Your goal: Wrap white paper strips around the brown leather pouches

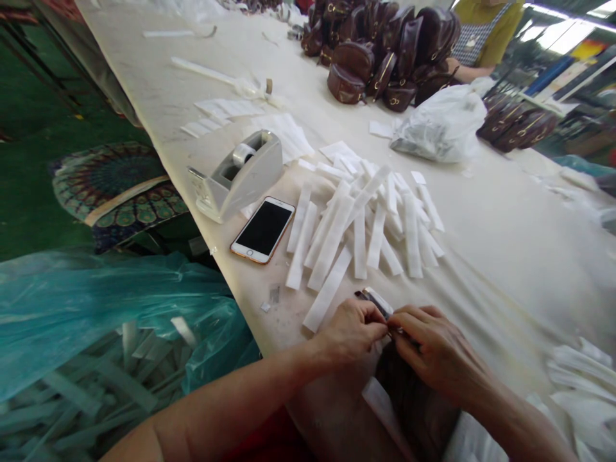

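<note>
My left hand (353, 330) and my right hand (436, 350) meet at the table's near edge, fingers pinched together on a small dark metal-edged piece (374, 300) partly wrapped in white. A dark brown item (409, 398) lies under my right hand, mostly hidden, with a white strip (380, 401) beside it. Just beyond my hands lies a loose spread of white paper strips (366, 224).
A white tape dispenser (240, 173) and a phone (263, 229) lie to the left on the cream table (505, 224). A pile of brown leather bags (380, 51) and a plastic bag (440, 125) sit farther back. A teal plastic bag of scrap strips (106, 346) is left of the table. Another person (481, 32) stands at the far side.
</note>
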Action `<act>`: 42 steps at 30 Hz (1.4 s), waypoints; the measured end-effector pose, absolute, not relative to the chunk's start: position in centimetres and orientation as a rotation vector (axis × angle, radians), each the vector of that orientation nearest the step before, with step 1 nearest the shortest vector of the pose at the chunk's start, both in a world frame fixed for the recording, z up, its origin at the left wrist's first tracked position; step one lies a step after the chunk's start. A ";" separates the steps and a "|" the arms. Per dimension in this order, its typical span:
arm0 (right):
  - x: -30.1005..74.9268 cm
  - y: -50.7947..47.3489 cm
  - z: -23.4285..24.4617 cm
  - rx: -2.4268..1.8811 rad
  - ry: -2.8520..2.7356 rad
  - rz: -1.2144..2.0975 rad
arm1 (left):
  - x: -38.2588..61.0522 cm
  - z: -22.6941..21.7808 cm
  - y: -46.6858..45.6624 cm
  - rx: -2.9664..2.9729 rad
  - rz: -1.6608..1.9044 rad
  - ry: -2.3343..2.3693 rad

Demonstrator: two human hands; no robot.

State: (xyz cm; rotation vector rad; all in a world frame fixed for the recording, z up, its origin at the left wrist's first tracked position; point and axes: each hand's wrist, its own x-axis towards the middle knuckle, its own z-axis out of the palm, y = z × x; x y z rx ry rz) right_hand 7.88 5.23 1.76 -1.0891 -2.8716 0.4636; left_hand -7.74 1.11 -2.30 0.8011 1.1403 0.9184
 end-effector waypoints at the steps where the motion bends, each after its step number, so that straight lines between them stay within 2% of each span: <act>1: 7.9 5.3 2.0 -1.067 -2.883 0.480 | -7.7 -2.3 1.1 0.730 0.907 1.101; 11: 8.2 6.2 3.2 -1.262 -3.022 0.429 | -7.1 -2.2 1.3 0.271 1.040 0.851; 30: 12.5 8.2 3.5 -1.566 -2.493 1.346 | -7.8 -1.7 1.4 0.106 1.264 0.710; 42: 11.8 6.9 3.4 -1.510 -2.285 0.964 | -7.8 -2.2 1.3 -0.023 1.191 0.550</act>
